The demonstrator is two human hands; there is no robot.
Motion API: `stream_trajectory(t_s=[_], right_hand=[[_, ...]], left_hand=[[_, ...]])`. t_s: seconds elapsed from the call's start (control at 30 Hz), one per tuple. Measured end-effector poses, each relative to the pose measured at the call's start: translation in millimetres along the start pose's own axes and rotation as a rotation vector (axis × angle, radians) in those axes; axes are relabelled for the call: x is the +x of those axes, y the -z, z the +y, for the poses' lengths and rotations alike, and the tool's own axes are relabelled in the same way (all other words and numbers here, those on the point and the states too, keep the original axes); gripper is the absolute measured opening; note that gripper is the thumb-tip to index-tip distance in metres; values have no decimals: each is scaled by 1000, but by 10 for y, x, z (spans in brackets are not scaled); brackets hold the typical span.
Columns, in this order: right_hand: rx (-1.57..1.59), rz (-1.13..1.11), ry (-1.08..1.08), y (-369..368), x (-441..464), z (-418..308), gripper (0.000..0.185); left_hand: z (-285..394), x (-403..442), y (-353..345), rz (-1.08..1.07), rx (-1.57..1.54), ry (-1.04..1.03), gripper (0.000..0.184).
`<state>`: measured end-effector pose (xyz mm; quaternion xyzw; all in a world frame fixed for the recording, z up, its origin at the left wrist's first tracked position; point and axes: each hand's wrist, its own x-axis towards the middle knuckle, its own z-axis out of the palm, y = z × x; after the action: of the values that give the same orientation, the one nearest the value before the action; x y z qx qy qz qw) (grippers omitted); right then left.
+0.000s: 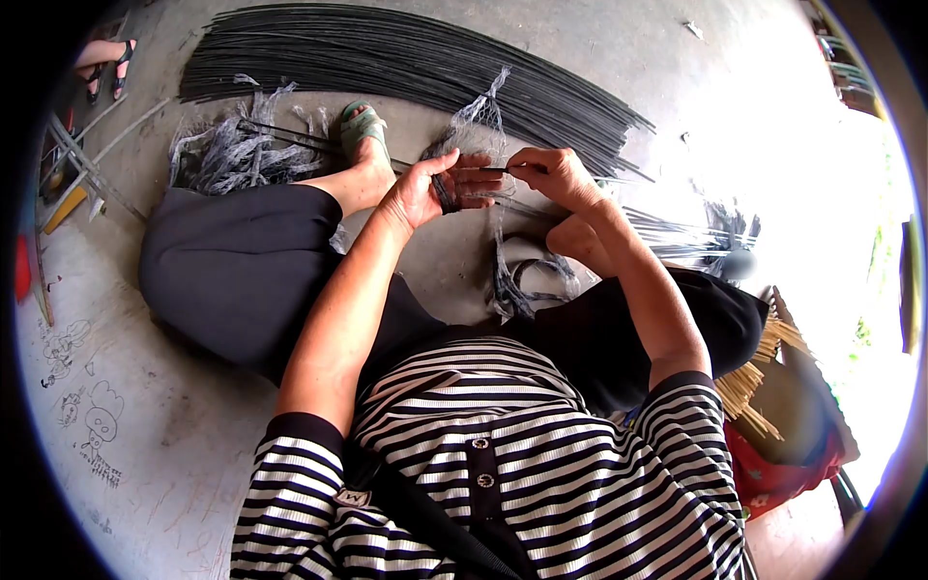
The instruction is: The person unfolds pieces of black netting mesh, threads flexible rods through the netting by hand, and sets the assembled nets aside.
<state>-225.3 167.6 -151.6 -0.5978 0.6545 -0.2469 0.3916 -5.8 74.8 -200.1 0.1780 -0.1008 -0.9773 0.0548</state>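
My left hand [425,196] is held palm up with its fingers stretched out, a dark band [445,195] looped across them at their base. My right hand [561,178] faces it, thumb and fingers pinched on a short thin black strip [495,170] that reaches toward the left fingertips. Whether strip and band are one piece, I cannot tell. Behind and below the hands hangs whitish, translucent netting [480,114]. Further strands of it lie on the floor between my legs, near a dark ring-shaped coil [522,280].
A long bundle of thin black rods [387,48] lies across the floor ahead. Tangled grey netting [227,155] is at the left, by my sandalled foot [363,130]. Yellowish sticks [749,391] and a red patterned item [783,474] stand at the right. Another person's feet [109,72] show at upper left.
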Motion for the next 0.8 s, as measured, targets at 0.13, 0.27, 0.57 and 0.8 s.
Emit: stream_trajectory(t_s=[0.13, 0.27, 0.57, 0.8], right_hand=[[60, 5, -18, -39, 13, -16, 11], [-60, 36, 23, 15, 14, 47, 11], [123, 30, 33, -83, 28, -93, 13], [41, 25, 132, -54, 47, -157, 23]], left_hand=[[13, 5, 19, 17, -32, -3, 48], [21, 6, 21, 19, -18, 13, 48], [14, 39, 10, 8, -66, 55, 46], [-25, 64, 88, 56, 7, -20, 43]])
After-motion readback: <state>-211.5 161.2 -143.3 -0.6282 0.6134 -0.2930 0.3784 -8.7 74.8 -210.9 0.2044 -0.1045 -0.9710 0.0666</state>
